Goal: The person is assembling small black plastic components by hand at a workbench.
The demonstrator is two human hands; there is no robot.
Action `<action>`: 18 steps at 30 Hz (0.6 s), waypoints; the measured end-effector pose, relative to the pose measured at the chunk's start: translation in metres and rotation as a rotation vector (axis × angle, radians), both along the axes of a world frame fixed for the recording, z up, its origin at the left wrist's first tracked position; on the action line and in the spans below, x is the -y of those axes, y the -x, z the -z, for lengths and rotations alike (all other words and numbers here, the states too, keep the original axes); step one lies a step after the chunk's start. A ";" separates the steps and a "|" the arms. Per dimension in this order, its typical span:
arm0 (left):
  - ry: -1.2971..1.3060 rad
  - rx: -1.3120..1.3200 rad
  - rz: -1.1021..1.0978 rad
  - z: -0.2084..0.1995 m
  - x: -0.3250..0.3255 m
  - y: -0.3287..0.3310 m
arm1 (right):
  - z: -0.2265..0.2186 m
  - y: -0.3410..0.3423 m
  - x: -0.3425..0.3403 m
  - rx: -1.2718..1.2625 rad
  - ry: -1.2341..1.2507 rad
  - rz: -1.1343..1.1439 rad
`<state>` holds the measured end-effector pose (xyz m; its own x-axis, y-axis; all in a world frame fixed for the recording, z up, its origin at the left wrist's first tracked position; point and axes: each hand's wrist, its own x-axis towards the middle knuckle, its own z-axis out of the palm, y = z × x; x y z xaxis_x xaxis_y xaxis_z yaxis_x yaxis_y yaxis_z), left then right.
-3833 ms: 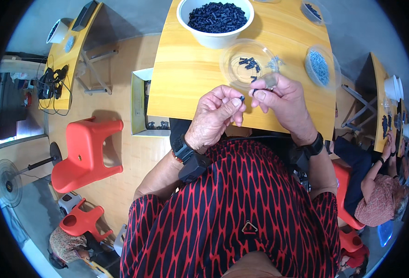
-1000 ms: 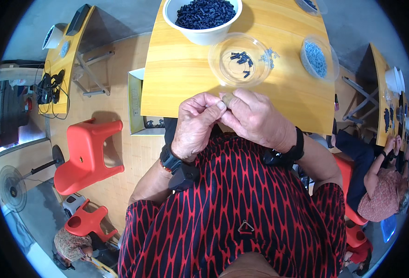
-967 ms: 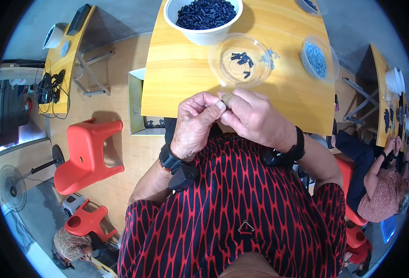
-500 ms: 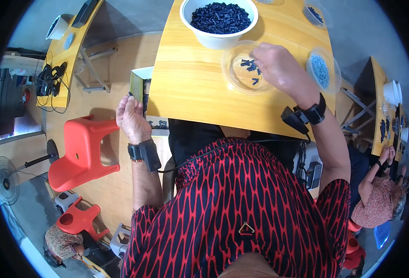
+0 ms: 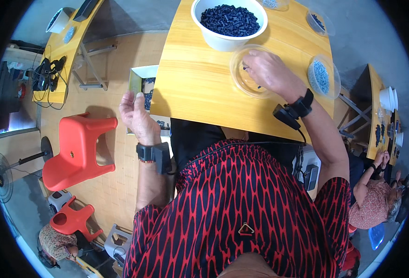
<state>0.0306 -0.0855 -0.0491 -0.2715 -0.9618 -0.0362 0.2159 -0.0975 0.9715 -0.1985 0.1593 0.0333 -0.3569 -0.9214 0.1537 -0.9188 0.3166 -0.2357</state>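
Note:
My right hand (image 5: 270, 70) reaches over a shallow clear plastic dish (image 5: 237, 81) on the table, its fingers bent down and together. A small black piece (image 5: 245, 68) shows at the fingertips; whether they grip it is hidden. The hand covers most of the dish. My left hand (image 5: 138, 118) is raised off the table's left edge, beside an open box (image 5: 142, 71) holding black parts. Its thumb and fingers stand apart, with nothing visible between them. Beyond the dish stands a white tub (image 5: 223, 44) full of short black tubular parts.
To the right is a clear container (image 5: 319, 76) of pale blue small parts, and more clear tubs stand at the table's far side. A red plastic chair (image 5: 77, 150) stands at left. Another person's hands (image 5: 382, 159) work at a table on the right.
The small dark piece at my left fingertips is gone, and those fingers have parted. My right hand has moved left and lower over the dish, covering the black pieces there.

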 end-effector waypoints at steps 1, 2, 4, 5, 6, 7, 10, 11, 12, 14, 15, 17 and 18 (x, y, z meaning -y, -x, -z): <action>0.098 -0.014 0.019 -0.005 -0.005 0.003 | -0.004 -0.003 -0.001 0.015 0.063 -0.002; 0.142 -0.044 0.022 -0.010 -0.012 0.008 | -0.009 -0.007 -0.002 0.030 0.126 -0.002; 0.127 -0.087 0.180 -0.028 -0.035 0.014 | -0.028 -0.024 -0.007 0.115 0.126 0.027; 0.111 -0.129 0.337 -0.038 -0.047 0.016 | -0.035 -0.035 -0.009 0.200 0.126 0.056; 0.066 -0.121 0.503 -0.050 -0.061 0.017 | -0.039 -0.047 -0.013 0.202 0.132 0.064; 0.017 -0.117 0.675 -0.057 -0.073 0.019 | -0.043 -0.060 -0.018 0.210 0.196 -0.010; -0.202 -0.141 1.027 -0.060 -0.098 0.027 | -0.050 -0.088 -0.026 0.245 0.274 -0.078; -0.262 -0.145 1.081 -0.059 -0.105 0.031 | -0.050 -0.095 -0.029 0.273 0.280 -0.085; -0.259 -0.141 1.097 -0.056 -0.109 0.034 | -0.049 -0.100 -0.031 0.307 0.305 -0.072; -0.299 -0.160 1.175 -0.049 -0.114 0.038 | -0.037 -0.104 -0.041 0.359 0.322 -0.027; -0.296 -0.152 1.184 -0.049 -0.115 0.039 | -0.031 -0.105 -0.045 0.414 0.335 0.000; -0.217 -0.104 1.302 -0.050 -0.114 0.040 | -0.022 -0.110 -0.054 0.498 0.390 0.051; -0.214 -0.100 1.306 -0.050 -0.117 0.040 | -0.019 -0.110 -0.059 0.581 0.434 0.091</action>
<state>-0.0097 0.0315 0.0007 -0.9965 0.0285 -0.0790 -0.0835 -0.4346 0.8968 -0.0885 0.2180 0.0525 -0.5640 -0.7833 0.2615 -0.5821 0.1525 -0.7987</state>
